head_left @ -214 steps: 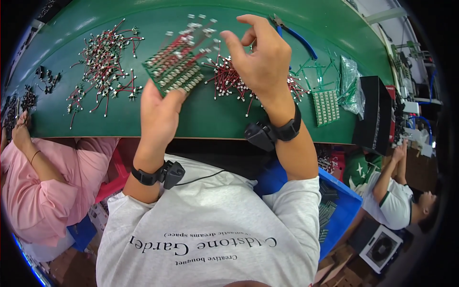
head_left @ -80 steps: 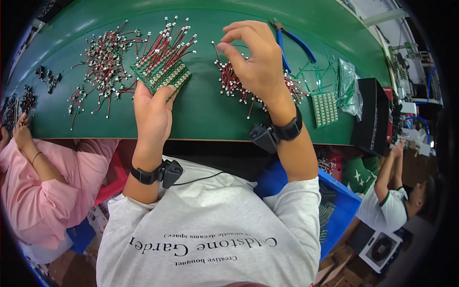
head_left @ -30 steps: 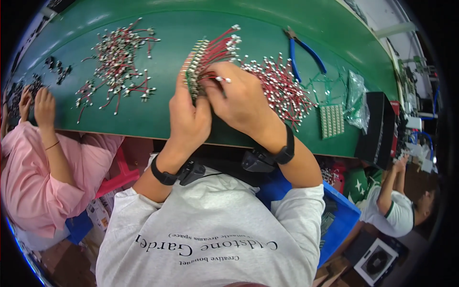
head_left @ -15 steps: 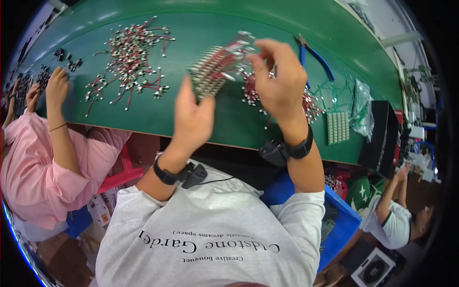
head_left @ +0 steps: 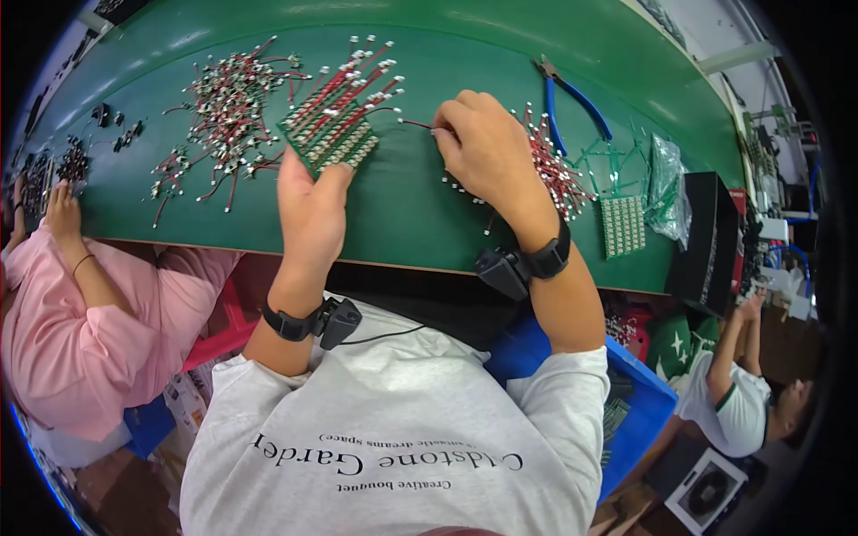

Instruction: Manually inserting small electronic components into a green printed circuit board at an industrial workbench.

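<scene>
My left hand grips a green circuit board panel by its near edge, tilted above the green table. Rows of small pads cover the panel, and many red wires with white connectors stick out from its far side. To the right, my right hand pinches a red wire, whose white-tipped end points left toward the panel. Partly under that hand lies a pile of loose red wires with white ends. Left of the panel is a heap of small wired boards.
Blue-handled cutters, another panel, a clear plastic bag and a black box lie at the right. A blue crate stands below the table edge. A co-worker in pink sits left; another person is at far right.
My hands have moved apart: the left went left with the panel, while the right withdrew from it and now holds a single red wire. The co-worker's hand at left has shifted nearer the table edge.
</scene>
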A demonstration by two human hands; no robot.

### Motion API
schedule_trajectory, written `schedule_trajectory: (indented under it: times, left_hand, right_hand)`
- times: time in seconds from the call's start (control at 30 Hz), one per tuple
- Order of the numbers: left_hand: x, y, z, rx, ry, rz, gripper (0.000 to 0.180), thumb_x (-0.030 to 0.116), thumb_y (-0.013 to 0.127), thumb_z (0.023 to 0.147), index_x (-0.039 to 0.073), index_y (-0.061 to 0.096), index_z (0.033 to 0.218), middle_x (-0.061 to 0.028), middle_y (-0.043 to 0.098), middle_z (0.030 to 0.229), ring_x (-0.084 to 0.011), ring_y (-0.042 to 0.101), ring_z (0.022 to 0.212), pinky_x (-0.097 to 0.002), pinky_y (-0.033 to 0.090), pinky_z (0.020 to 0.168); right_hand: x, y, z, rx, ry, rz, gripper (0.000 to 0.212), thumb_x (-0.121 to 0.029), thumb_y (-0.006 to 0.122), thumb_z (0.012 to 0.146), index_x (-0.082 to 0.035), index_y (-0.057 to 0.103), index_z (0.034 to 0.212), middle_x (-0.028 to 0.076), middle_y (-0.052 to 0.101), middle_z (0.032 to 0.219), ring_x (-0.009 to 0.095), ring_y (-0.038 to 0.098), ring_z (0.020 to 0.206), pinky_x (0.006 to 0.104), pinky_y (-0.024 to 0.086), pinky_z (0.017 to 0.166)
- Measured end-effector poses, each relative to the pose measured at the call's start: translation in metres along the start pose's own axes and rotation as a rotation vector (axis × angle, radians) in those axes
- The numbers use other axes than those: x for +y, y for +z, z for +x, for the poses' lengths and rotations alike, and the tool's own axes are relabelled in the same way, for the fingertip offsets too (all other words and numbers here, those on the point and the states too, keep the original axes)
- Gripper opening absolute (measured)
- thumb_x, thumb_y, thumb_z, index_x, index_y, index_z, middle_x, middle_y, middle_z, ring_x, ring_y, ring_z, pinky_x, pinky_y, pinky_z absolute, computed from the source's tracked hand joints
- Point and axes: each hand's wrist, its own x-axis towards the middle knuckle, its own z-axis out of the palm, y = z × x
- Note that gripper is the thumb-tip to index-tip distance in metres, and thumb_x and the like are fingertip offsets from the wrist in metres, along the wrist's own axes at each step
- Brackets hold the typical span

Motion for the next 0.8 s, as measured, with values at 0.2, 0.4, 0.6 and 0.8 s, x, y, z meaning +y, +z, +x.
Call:
schedule_trajectory:
  times: [0.2,0.4,0.6,0.8]
  left_hand:
    - [-0.003,-0.003,0.003,-0.059,0.018,-0.007,0.049,-0.013,0.045,0.081,-0.001,0.046,0.129,-0.0059,0.061,0.112,-0.0088,0.058,0.092,-0.0218,0.046,0.078]
    - [-0.004,0.000,0.002,-0.063,0.012,-0.035,0.050,-0.014,0.045,0.081,-0.002,0.044,0.129,-0.0086,0.060,0.116,-0.0133,0.060,0.101,-0.0268,0.048,0.088]
    - [-0.002,0.002,0.001,-0.045,0.022,-0.039,0.050,-0.014,0.044,0.081,-0.002,0.044,0.130,-0.0091,0.060,0.116,-0.0144,0.060,0.101,-0.0279,0.048,0.088]
    - [-0.002,0.006,0.000,-0.039,0.002,-0.062,0.051,-0.014,0.043,0.082,-0.002,0.041,0.131,-0.0111,0.058,0.118,-0.0175,0.060,0.105,-0.0308,0.049,0.092]
  right_hand:
    - [0.001,-0.004,0.006,0.082,-0.018,0.279,0.013,-0.009,0.065,0.081,-0.004,0.061,0.092,0.010,0.059,0.081,0.030,0.058,0.079,0.0386,0.048,0.070]
    - [-0.002,0.006,-0.001,0.003,-0.068,0.058,0.012,-0.010,0.066,0.082,-0.003,0.061,0.091,0.011,0.060,0.082,0.029,0.059,0.079,0.0393,0.049,0.070]
    - [-0.001,0.001,0.009,0.180,-0.057,0.332,0.009,-0.008,0.064,0.086,-0.001,0.061,0.092,0.010,0.063,0.080,0.026,0.061,0.070,0.0335,0.049,0.063]
    - [-0.009,-0.009,0.007,0.187,0.158,0.912,0.009,-0.008,0.062,0.092,0.001,0.062,0.095,0.002,0.061,0.073,0.007,0.056,0.064,0.0218,0.045,0.057]
